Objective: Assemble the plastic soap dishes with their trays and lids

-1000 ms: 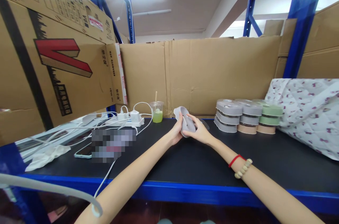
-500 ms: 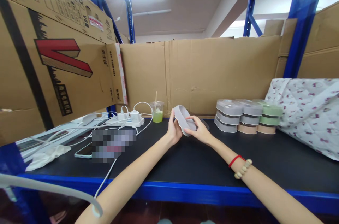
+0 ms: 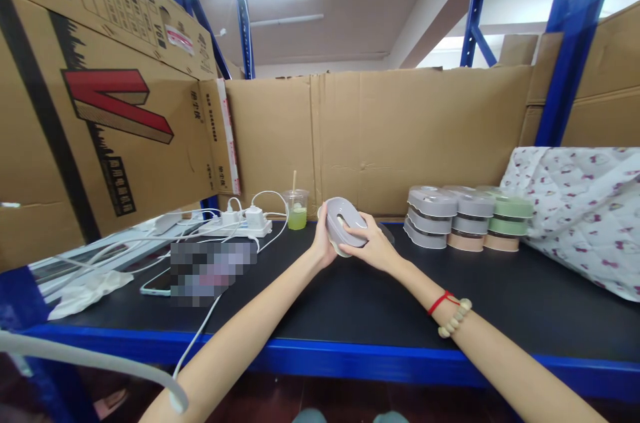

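Both hands hold a grey oval plastic dish (image 3: 345,215) above the black tabletop, tilted so that a small slot in its middle faces me. My left hand (image 3: 324,241) is closed around the left edge, its thumb upright along the side. On the right side and lower rim, my right hand (image 3: 370,241) grips with the fingers laid over the surface. Part of the dish is hidden by these fingers. Just behind my right hand, a dark rounded object (image 3: 387,233) lies on the table, mostly covered.
Stacked oval containers (image 3: 431,223) in grey, green and peach stand at the right, beside a patterned white cloth (image 3: 590,216). To the left are a drink cup (image 3: 297,213), a power strip (image 3: 240,229) with cables, a phone (image 3: 157,284) and a crumpled tissue (image 3: 93,293). Cardboard (image 3: 400,136) walls the back.
The dish has turned between my hands: its hollow side showed before, and now its smooth face with the slot points at me. Both hands stay on it in nearly the same place.
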Available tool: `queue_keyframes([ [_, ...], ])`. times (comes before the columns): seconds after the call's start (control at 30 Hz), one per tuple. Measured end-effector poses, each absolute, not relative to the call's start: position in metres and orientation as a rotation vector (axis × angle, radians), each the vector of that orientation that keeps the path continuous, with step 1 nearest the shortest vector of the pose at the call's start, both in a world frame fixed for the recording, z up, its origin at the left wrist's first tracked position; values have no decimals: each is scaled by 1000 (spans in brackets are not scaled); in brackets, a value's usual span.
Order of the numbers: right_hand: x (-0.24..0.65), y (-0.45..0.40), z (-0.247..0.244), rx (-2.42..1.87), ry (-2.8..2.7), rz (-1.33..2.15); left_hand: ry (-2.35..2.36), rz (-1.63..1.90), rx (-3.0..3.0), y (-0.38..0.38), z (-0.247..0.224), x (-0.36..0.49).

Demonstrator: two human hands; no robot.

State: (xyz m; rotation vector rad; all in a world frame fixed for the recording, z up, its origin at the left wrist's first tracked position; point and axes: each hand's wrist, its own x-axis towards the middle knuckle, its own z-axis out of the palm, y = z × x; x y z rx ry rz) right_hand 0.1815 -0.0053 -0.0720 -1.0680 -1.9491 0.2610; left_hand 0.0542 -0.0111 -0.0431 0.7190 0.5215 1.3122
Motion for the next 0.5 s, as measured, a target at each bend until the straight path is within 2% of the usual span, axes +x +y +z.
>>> queue_keyframes([
  [0.27, 180, -2, -74, -1158, -1731, 239, 528, 1281, 798, 0, -44, 47],
  [0.4, 184, -5, -68, -1398, -1630, 183, 1025, 1295, 885, 16, -50, 36],
  [0.5, 186, -7, -65, -1549, -1729, 156, 1213, 1295, 904, 27, -56, 23],
])
